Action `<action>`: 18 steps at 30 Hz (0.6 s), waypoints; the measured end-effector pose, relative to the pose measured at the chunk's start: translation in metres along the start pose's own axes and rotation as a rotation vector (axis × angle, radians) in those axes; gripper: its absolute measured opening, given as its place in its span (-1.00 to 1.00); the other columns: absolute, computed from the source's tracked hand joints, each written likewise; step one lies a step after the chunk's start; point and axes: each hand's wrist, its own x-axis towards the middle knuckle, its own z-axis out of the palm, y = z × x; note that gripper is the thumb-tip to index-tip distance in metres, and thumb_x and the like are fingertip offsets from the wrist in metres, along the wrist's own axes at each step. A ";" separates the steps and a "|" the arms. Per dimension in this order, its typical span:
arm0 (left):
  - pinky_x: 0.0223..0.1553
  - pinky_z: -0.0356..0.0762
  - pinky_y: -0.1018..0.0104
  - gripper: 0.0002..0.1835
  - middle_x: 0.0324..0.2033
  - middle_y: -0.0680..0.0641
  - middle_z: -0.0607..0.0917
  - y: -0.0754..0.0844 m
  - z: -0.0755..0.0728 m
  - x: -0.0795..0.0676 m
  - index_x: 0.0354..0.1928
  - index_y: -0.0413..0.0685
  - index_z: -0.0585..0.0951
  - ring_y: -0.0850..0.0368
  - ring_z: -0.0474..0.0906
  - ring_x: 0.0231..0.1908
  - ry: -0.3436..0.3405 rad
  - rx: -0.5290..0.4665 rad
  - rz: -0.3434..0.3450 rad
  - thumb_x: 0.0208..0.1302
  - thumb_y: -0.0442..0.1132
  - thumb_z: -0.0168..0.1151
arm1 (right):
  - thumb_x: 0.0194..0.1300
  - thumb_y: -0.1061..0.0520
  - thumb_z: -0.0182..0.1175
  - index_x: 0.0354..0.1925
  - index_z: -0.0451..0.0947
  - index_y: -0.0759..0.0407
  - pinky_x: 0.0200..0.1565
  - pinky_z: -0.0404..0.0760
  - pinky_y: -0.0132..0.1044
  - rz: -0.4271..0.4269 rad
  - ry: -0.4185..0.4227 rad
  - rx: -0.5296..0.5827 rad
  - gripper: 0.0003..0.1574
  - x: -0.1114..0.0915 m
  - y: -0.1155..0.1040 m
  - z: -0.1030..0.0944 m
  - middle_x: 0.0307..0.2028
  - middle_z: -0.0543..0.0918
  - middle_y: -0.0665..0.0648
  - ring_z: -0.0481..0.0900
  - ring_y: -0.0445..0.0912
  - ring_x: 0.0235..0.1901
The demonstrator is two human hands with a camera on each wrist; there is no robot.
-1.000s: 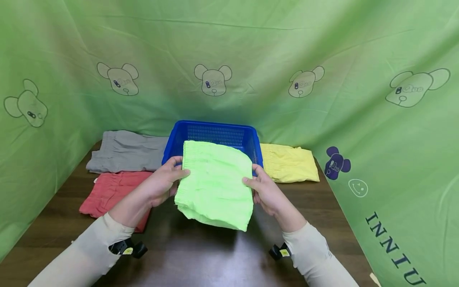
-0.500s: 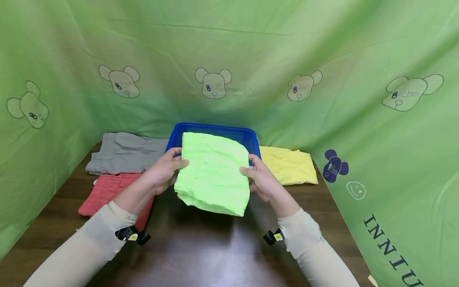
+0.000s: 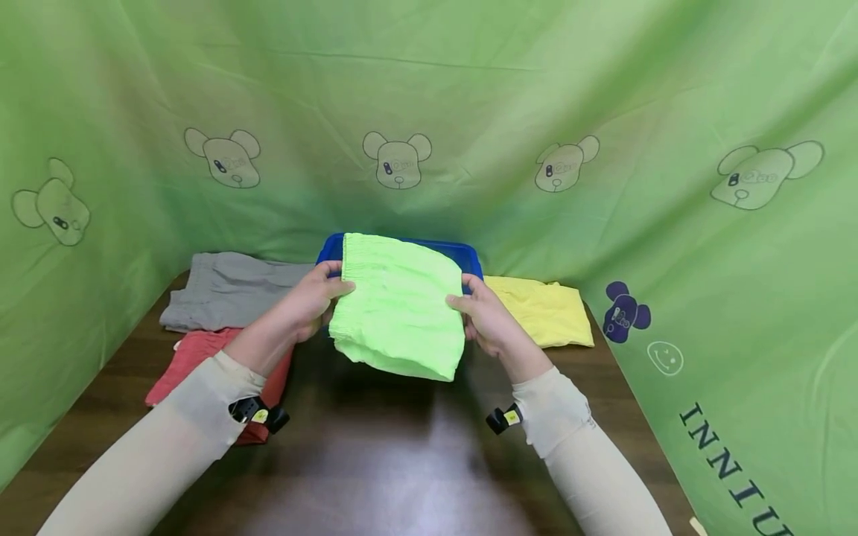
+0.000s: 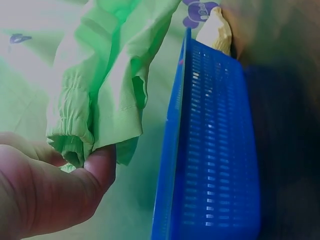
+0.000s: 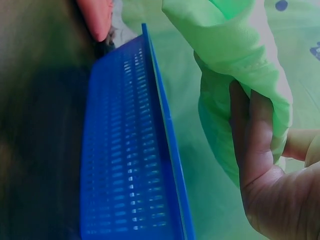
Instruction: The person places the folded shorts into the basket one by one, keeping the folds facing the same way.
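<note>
Bright green folded pants (image 3: 398,305) with gathered elastic along the left side hang in the air, raised above the table. My left hand (image 3: 313,301) pinches their left edge, thumb on the near face and fingers behind. At the opposite edge, my right hand (image 3: 491,316) grips the cloth the same way. In the wrist views, the green pants (image 4: 110,85) show layered folds over the rim of a blue perforated basket (image 4: 215,145). The basket (image 3: 472,257) is mostly hidden behind the cloth in the head view.
Folded grey pants (image 3: 234,290) lie left of the basket, with a red folded garment (image 3: 194,357) in front of them. A yellow folded garment (image 3: 543,313) lies right of it. Green printed cloth (image 3: 469,89) walls in the wooden table (image 3: 576,439) at the back and sides.
Both hands have carried the green pants forward, away from the body. The pants now cover more of the basket in the head view; the grip looks the same.
</note>
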 end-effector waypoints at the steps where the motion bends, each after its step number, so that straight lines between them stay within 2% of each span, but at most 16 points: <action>1: -0.28 0.69 0.25 -0.41 -0.05 -0.05 0.55 0.000 0.000 0.002 0.50 -0.08 0.03 0.19 0.67 -0.32 0.000 -0.001 0.001 0.56 -0.31 0.00 | 0.58 0.20 0.04 0.39 0.16 0.10 -0.61 0.51 -0.34 -0.001 0.004 0.006 -0.47 0.002 0.000 0.000 -0.39 0.66 0.04 0.56 -0.17 -0.61; 6: -0.30 0.69 0.25 -0.41 -0.04 -0.07 0.55 0.004 -0.002 0.012 0.51 -0.04 0.01 0.17 0.68 -0.35 -0.007 0.002 0.005 0.58 -0.28 -0.01 | 0.58 0.20 0.03 0.38 0.19 0.08 -0.51 0.68 -0.25 0.011 0.023 0.035 -0.51 0.012 -0.003 -0.003 -0.29 0.67 0.07 0.68 -0.14 -0.50; 18: -0.31 0.70 0.23 -0.41 -0.01 -0.13 0.50 0.010 -0.001 0.035 0.53 -0.03 0.02 0.16 0.67 -0.36 0.006 -0.007 -0.006 0.59 -0.30 -0.04 | 0.59 0.15 0.04 0.39 0.25 0.04 -0.50 0.70 -0.22 0.040 0.065 0.027 -0.52 0.032 -0.008 -0.010 -0.17 0.62 0.15 0.71 -0.10 -0.47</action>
